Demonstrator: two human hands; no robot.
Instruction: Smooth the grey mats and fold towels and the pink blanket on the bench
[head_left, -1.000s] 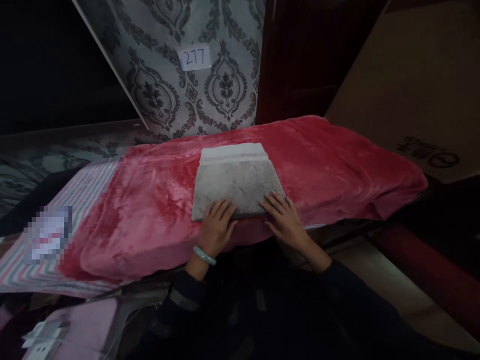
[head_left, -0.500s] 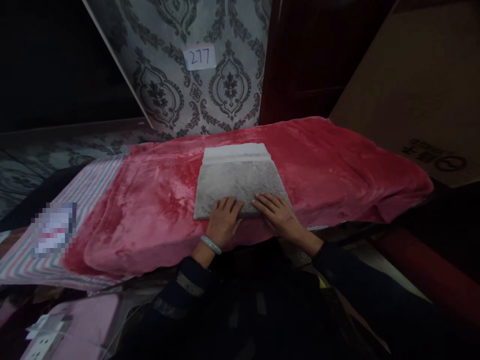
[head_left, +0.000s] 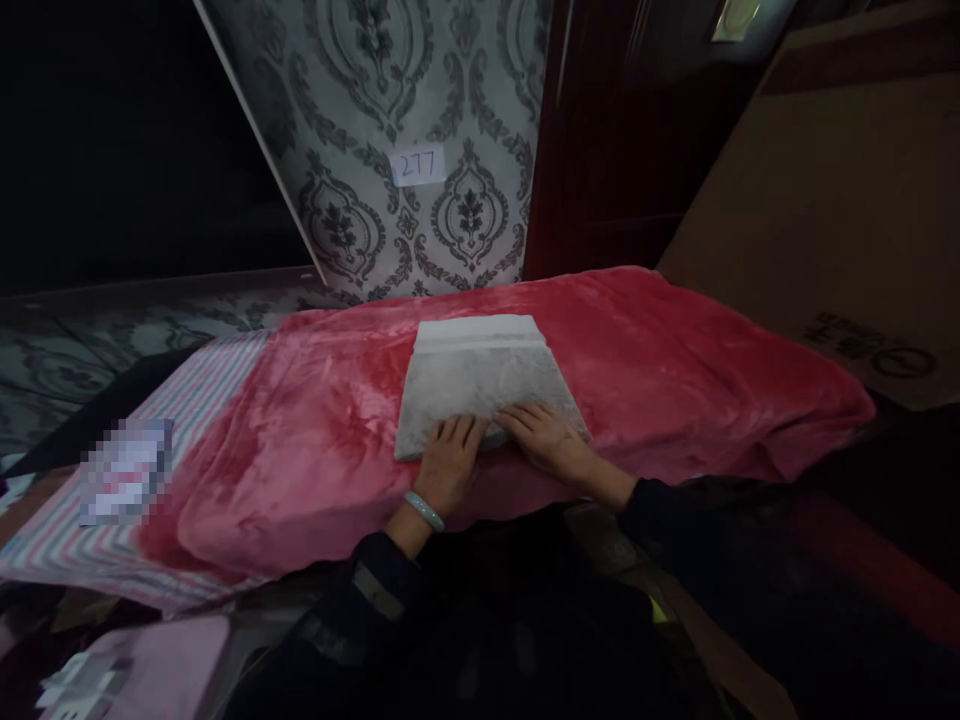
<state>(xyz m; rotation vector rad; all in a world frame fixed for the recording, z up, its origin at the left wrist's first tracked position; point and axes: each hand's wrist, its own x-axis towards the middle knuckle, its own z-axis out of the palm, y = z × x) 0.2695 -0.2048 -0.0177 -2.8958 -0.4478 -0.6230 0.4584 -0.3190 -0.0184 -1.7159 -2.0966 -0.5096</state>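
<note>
A folded grey towel [head_left: 480,382] with a white band along its far edge lies flat on a red plush blanket [head_left: 322,400]. My left hand [head_left: 451,462], with a pale bangle [head_left: 425,510] at its wrist, rests palm down on the towel's near edge, fingers extended. Beside it, my right hand [head_left: 551,445] lies on the near right part, fingers stretched out and pointing left. Both hands touch the towel without gripping it. The near edge is partly hidden under them.
A striped cloth [head_left: 202,385] shows at the blanket's left end, with a blurred-out item [head_left: 126,472] on it. A dark screen [head_left: 150,150] stands back left. A large cardboard box [head_left: 832,230] leans at the right. A power strip [head_left: 82,685] sits lower left.
The view has tilted up a little, so everything sits lower in the picture. My right hand has slid slightly left on the towel, closer to my left hand.
</note>
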